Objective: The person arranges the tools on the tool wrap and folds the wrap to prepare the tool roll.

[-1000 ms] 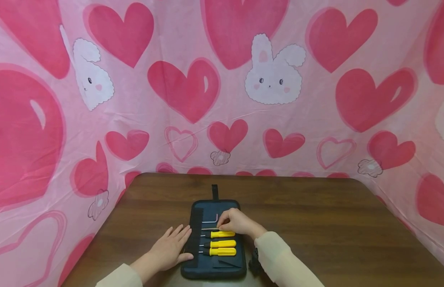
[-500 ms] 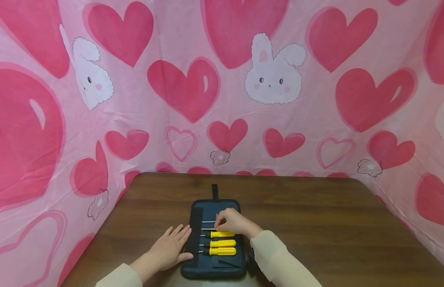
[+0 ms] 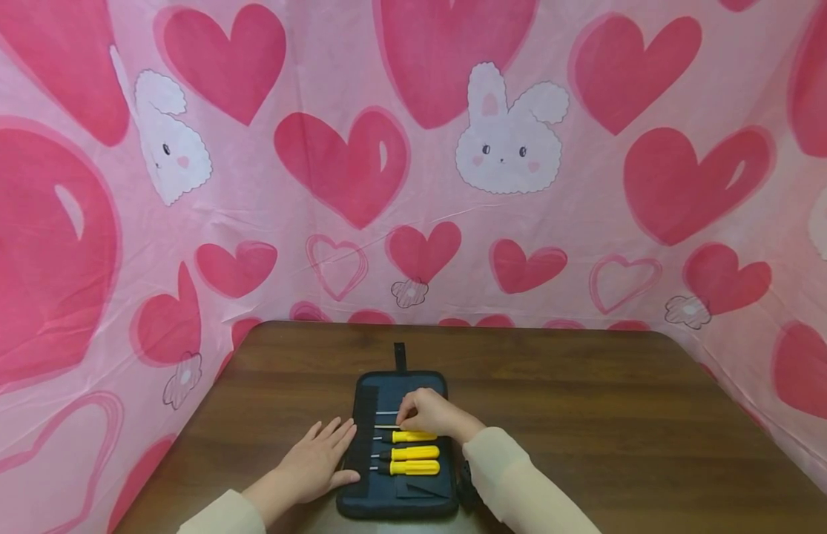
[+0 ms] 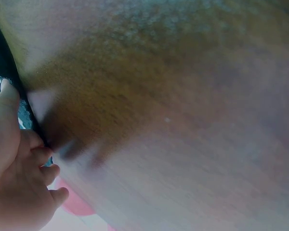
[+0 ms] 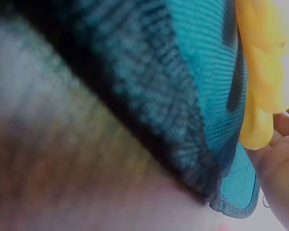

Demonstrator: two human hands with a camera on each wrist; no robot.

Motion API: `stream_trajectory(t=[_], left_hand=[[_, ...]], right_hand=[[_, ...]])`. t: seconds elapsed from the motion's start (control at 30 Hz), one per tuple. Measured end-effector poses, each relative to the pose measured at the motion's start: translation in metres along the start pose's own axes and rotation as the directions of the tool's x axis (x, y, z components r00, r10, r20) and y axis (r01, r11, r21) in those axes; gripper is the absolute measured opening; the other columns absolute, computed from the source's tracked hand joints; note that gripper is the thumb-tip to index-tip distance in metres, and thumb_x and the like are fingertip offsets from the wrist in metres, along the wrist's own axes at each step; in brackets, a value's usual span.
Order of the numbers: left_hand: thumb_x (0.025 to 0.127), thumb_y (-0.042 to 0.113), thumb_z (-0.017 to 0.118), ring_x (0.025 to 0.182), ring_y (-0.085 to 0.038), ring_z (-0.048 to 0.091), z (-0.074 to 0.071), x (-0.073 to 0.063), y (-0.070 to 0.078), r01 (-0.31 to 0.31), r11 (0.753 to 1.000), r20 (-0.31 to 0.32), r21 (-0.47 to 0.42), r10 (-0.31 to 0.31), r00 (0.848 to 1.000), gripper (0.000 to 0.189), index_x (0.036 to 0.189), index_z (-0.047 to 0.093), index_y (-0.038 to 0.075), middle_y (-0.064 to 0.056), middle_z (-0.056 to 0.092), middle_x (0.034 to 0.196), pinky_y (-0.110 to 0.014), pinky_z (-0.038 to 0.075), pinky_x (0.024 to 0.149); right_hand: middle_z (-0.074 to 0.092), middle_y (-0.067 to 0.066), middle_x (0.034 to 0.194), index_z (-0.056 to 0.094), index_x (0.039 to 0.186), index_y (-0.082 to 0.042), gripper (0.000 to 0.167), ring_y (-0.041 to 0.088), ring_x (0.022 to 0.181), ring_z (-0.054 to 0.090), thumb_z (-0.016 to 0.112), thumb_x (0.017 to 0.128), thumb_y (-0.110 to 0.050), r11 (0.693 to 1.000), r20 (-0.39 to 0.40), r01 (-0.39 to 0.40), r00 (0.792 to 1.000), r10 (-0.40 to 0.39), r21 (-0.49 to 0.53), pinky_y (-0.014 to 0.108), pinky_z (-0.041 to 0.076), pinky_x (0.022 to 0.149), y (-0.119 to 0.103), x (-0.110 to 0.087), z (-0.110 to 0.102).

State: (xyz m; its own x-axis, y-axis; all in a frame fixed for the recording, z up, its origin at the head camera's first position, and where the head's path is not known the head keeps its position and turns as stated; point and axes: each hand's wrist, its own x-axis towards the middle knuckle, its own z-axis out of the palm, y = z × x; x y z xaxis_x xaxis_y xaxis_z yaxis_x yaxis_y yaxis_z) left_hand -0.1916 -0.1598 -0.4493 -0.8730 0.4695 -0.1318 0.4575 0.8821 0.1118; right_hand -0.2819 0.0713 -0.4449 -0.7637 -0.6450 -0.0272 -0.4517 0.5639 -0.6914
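An unfolded dark blue tool case (image 3: 401,506) with black edging lies on the table. My left hand (image 3: 313,458) rests on its left edge and black elastic strip (image 3: 365,445), fingers spread and straight. My right hand (image 3: 432,412) is over the case's upper right, where thumb and fingertips pinch a thin metal rod (image 3: 385,426) whose left end is in the strip. The rod's right end is hidden by the fingers. Just above is a hex key (image 3: 386,412), its bend covered by my hand. Below sit yellow-handled screwdrivers (image 3: 414,468), the uppermost partly under my hand.
A black strap (image 3: 400,357) sticks out from the case's far edge. The brown wooden table (image 3: 587,400) extends to both sides. Pink heart-patterned cloth (image 3: 520,222) hangs behind and beside it. Something black (image 3: 468,486) is partly hidden under my right sleeve.
My right hand has slid slightly left with the thin rod, toward the elastic strip. It now covers the hex key's bend, which showed before. My left hand has stayed put.
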Motion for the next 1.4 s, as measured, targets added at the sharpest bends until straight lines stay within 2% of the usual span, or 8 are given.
stream_trajectory(t=[0.5,0.83,1.07,1.4], left_hand=[[0.083,0.060,0.051,0.129,-0.032,0.033,0.001,0.001,0.000,-0.004,1.000,-0.006,0.000,0.004,1.000,0.078,0.136,0.044,0.002,-0.012,0.040,0.140,-0.053,0.024,0.102],[0.083,0.061,0.050,0.129,-0.032,0.033,0.001,0.001,0.000,0.001,1.000,-0.002,0.005,-0.001,1.000,0.079,0.136,0.043,0.003,-0.012,0.040,0.140,-0.052,0.024,0.102],[0.083,0.060,0.050,0.129,-0.032,0.033,0.002,0.000,-0.001,-0.001,1.000,-0.005,0.005,0.001,1.000,0.078,0.136,0.043,0.002,-0.012,0.040,0.140,-0.053,0.023,0.102],[0.085,0.057,0.050,0.128,-0.034,0.034,0.005,-0.003,0.000,-0.035,0.999,-0.068,-0.019,0.033,0.997,0.077,0.135,0.044,0.000,-0.014,0.041,0.139,-0.053,0.024,0.102]], right_hand=[[0.054,-0.009,0.082,0.075,0.077,-0.014,0.013,0.010,0.077,0.050,0.069,0.081,-0.004,1.000,0.005,-0.007,1.000,0.007,-0.001,0.021,0.046,0.071,0.004,0.002,-0.001],[0.057,-0.010,0.086,0.075,0.087,-0.013,0.012,0.010,0.079,0.052,0.067,0.084,-0.006,0.999,0.005,0.014,1.000,-0.015,0.052,0.021,0.047,0.074,0.012,0.001,0.000],[0.059,-0.010,0.092,0.074,0.091,-0.014,0.013,0.012,0.088,0.053,0.065,0.086,-0.007,0.995,-0.034,0.006,0.999,-0.003,0.097,0.030,0.047,0.084,0.015,-0.002,-0.004],[0.060,-0.008,0.092,0.071,0.099,-0.011,0.014,0.014,0.085,0.052,0.063,0.087,-0.010,0.996,-0.095,0.039,0.995,-0.031,0.082,0.026,0.047,0.077,0.018,-0.016,-0.020]])
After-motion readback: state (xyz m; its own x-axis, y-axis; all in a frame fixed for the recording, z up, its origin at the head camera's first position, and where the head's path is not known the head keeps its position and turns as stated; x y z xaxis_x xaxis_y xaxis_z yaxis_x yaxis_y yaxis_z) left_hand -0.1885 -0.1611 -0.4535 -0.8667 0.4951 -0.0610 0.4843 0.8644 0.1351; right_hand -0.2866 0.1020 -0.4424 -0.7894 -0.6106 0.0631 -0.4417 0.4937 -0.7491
